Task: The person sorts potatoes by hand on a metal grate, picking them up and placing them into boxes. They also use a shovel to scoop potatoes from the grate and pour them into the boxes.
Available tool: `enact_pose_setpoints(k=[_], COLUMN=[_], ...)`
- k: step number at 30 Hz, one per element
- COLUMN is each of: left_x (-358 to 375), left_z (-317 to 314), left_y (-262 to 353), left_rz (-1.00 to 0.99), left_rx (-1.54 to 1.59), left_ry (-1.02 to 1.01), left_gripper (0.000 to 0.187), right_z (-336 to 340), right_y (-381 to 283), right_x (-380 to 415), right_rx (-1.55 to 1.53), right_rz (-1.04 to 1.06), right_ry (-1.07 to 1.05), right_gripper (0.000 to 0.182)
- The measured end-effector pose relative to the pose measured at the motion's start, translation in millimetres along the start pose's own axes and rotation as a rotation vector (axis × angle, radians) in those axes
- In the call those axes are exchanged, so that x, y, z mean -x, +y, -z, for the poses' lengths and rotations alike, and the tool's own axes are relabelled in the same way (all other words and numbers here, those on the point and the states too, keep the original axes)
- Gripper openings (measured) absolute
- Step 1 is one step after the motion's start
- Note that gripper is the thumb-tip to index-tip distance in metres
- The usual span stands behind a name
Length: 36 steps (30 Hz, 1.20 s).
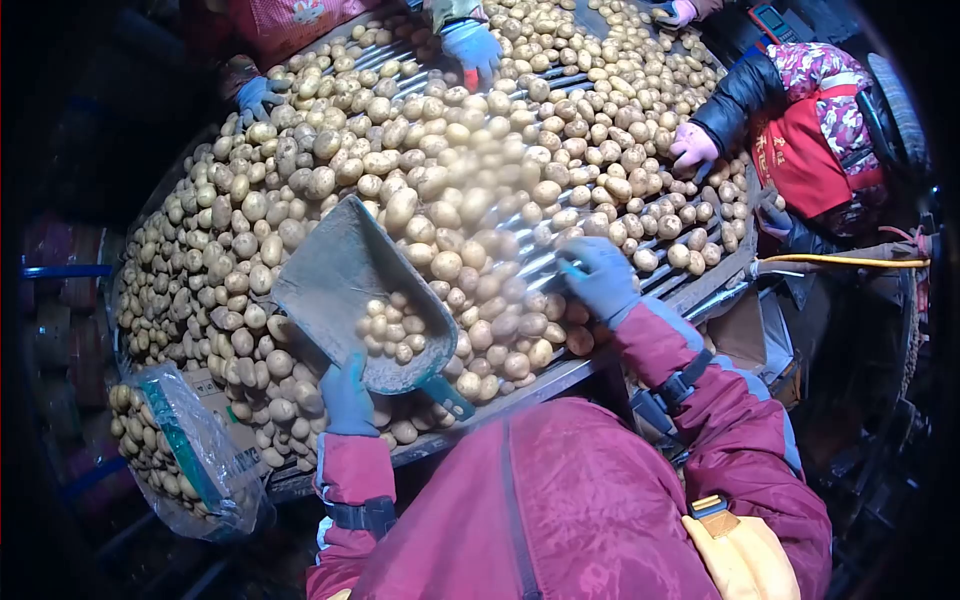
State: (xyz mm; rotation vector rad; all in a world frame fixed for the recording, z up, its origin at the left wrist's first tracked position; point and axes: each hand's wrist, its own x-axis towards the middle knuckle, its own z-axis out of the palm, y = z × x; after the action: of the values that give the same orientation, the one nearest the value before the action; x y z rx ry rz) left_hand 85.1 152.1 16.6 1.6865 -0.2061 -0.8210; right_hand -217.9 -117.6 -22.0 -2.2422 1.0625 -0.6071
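My left hand (pixel 347 398), in a blue-grey work glove, grips the near-left rim of a large worn scoop (pixel 335 280); part of its fingers is hidden by the rim. The scoop rests tilted on the heaped potatoes (pixel 255 260), its green handle (pixel 447 397) toward me. A small cluster of little potatoes (pixel 392 328) lies in the scoop. My right hand (pixel 603 280), gloved alike, is low over the metal bars (pixel 540 262) among potatoes. Its fingers are bent together, a teal spot at the tips; what they hold, if anything, is hidden.
Gloved hands of other people work at the far side: a blue glove (pixel 472 48), another blue glove (pixel 262 98) and a pink glove (pixel 693 148). A plastic-lined box (pixel 205 440) with potatoes stands at left. The table's metal edge (pixel 570 375) runs before me. Potatoes mid-table are motion-blurred.
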Motion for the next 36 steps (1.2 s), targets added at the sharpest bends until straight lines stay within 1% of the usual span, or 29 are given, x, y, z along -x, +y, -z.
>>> enact_pose_setpoints(k=[1, 3, 6, 7, 8, 9, 10, 11, 14, 17, 18, 19, 21, 23, 24, 26, 27, 29, 30, 31, 32, 33, 35, 36], left_x=[-0.2, -0.3, 4.5, 5.7, 7.8, 6.7, 2.0, 0.9, -2.1, 1.1, 3.6, 4.2, 2.7, 4.7, 3.1, 1.4, 4.6, 11.3, 10.5, 9.9, 9.3, 7.2, 4.9, 3.1], left_z=[-0.7, -2.0, -10.1, -11.0, -10.0, -9.0, -3.3, 3.0, 11.0, 7.8, 2.4, 0.0, -4.8, -6.9, -7.7, -11.7, -16.9, -27.1, -26.2, -24.9, -22.9, -19.9, -9.8, -6.3], left_y=[0.7, 3.5, 17.3, 18.6, 19.4, 22.9, 13.3, 5.2, -6.1, -1.3, 5.0, 6.5, 8.8, 9.2, 8.5, 6.7, 11.6, 27.5, 26.7, 24.3, 21.4, 18.0, 8.9, 5.8], left_rz=[0.015, 0.041, 0.113, 0.100, 0.086, 0.065, 0.049, 0.039, 0.021, 0.044, 0.036, 0.037, 0.036, 0.015, 0.005, -0.023, 0.006, 0.066, 0.054, 0.044, 0.037, 0.032, 0.028, 0.028], left_rx=[-0.011, -0.034, -0.045, -0.062, -0.079, -0.099, -0.025, -0.019, 0.021, -0.005, 0.022, 0.012, -0.006, -0.001, -0.010, -0.015, -0.038, -0.085, -0.076, -0.068, -0.062, -0.042, 0.000, -0.010], left_ry=[0.008, 0.023, 0.080, 0.074, 0.069, 0.069, 0.068, 0.077, 0.079, 0.094, 0.072, 0.085, 0.103, 0.087, 0.076, 0.073, 0.085, 0.111, 0.108, 0.104, 0.099, 0.099, 0.104, 0.111], left_gripper=[0.037, 0.037, 0.036, 0.038, 0.040, 0.042, 0.042, 0.042, 0.042, 0.043, 0.043, 0.043, 0.043, 0.043, 0.043, 0.042, 0.042, 0.041, 0.040, 0.039, 0.039, 0.038, 0.038, 0.038], right_z=[-9.3, -22.5, -66.2, -65.6, -72.1, -72.5, -84.7, -95.7, -120.8, -110.9, -94.7, -96.1, -99.1, -74.7, -67.4, -67.4, -64.9, -42.8, -30.4, -18.4, -13.9, 2.0, 26.6, 32.9], right_y=[-12.9, -44.5, -56.4, -73.1, -83.8, -104.2, -108.8, -110.0, -104.3, -97.0, -97.1, -80.0, -46.0, -37.4, -28.7, -4.1, 8.3, 38.6, 46.4, 49.9, 66.7, 65.4, 73.5, 92.8], right_x=[-5.1, -15.9, -40.4, -52.8, -64.5, -88.9, -101.5, -112.6, -140.3, -158.7, -157.4, -151.0, -152.7, -159.5, -164.9, -160.7, -158.2, -157.8, -159.9, -159.0, -162.3, -166.6, -164.6, -166.7], right_rx=[-0.046, -0.019, -0.158, -0.160, -0.196, -0.121, -0.098, -0.074, 0.046, 0.041, 0.031, -0.053, 0.128, 0.287, 0.298, 0.210, 0.164, 0.254, 0.299, 0.345, 0.440, 0.399, 0.477, 0.534], right_rz=[0.021, -0.004, 0.187, 0.256, 0.280, 0.386, 0.380, 0.372, 0.473, 0.476, 0.391, 0.471, 0.475, 0.436, 0.380, 0.367, 0.363, 0.212, 0.241, 0.178, 0.200, 0.110, 0.035, 0.023], right_ry=[0.022, -0.105, -0.034, -0.021, -0.005, -0.005, -0.094, -0.181, -0.081, -0.151, -0.273, -0.152, -0.184, -0.256, -0.222, -0.089, -0.024, -0.079, -0.111, -0.120, -0.044, -0.076, -0.048, -0.066], right_gripper=[0.024, 0.027, 0.033, 0.035, 0.037, 0.039, 0.045, 0.051, 0.057, 0.058, 0.059, 0.057, 0.053, 0.050, 0.048, 0.048, 0.049, 0.046, 0.045, 0.044, 0.040, 0.036, 0.040, 0.039])
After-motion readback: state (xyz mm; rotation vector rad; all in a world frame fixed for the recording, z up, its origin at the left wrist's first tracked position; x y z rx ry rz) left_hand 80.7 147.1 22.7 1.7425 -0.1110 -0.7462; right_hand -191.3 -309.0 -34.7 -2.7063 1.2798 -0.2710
